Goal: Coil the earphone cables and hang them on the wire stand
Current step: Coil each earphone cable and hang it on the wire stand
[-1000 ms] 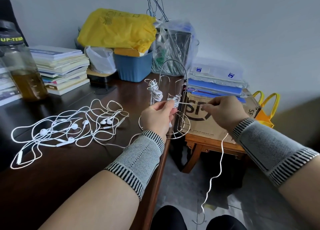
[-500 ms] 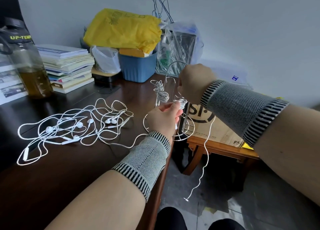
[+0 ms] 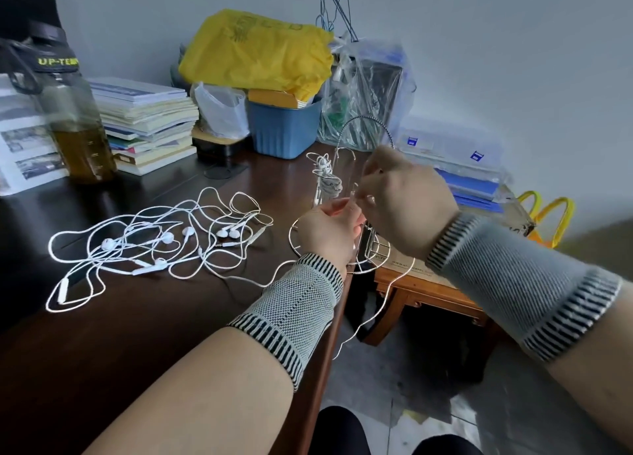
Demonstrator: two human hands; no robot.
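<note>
Near the centre of the frame, both hands meet in front of the wire stand (image 3: 363,194), which sits at the right edge of the dark table (image 3: 137,334). The left hand (image 3: 329,232) has its fingers curled around a white earphone cable (image 3: 383,304), and the right hand (image 3: 407,201) pinches the same cable just above it, fingertips almost touching the left hand's. The cable's loose end trails down from between the hands and hangs past the table edge toward the floor. 1 coiled earphone bundle (image 3: 327,177) already hangs on the stand's left side, just above the left hand. Left of centre lies a tangle of loose white earphones (image 3: 161,242) spread on the tabletop, one strand running right toward the left wrist. Both wrists wear grey knit bands. Along the upper part of the frame stand a bottle (image 3: 75,125) of amber liquid, a stack of books (image 3: 147,122), a blue bin (image 3: 284,129) and a yellow bag (image 3: 257,53) — all well apart from the hands.
</note>
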